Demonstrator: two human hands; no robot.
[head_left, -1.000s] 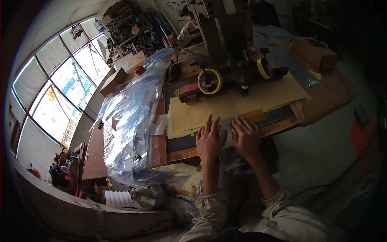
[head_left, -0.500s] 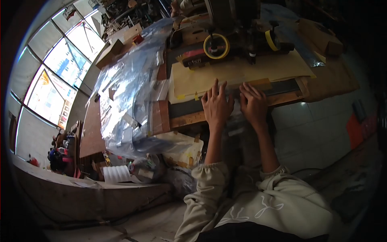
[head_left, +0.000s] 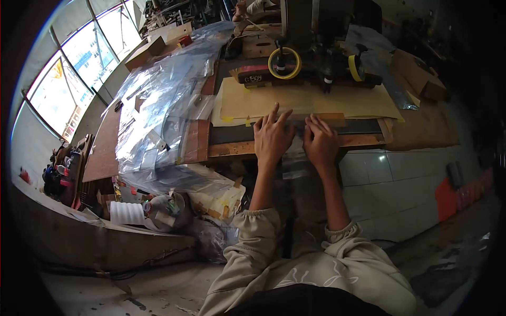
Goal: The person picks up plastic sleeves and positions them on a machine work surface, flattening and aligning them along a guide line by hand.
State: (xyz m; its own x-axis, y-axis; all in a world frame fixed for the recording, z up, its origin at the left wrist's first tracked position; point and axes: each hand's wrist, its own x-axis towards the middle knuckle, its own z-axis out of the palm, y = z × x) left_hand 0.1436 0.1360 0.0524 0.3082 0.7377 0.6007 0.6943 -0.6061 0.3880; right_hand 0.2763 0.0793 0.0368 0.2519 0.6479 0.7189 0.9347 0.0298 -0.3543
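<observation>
One thin, clear plastic film (head_left: 295, 166) hangs between the person's wrists at the front of a wooden-edged bench (head_left: 232, 149), near a broad tan paper-like sheet (head_left: 243, 102). It looks light, limp and slippery, likely best taken by its borders with flat fingers. The left hand (head_left: 271, 138) is spread, back upward, clasping nothing; the right hand (head_left: 321, 143) has fingers together, and whether they pinch the film cannot be told.
</observation>
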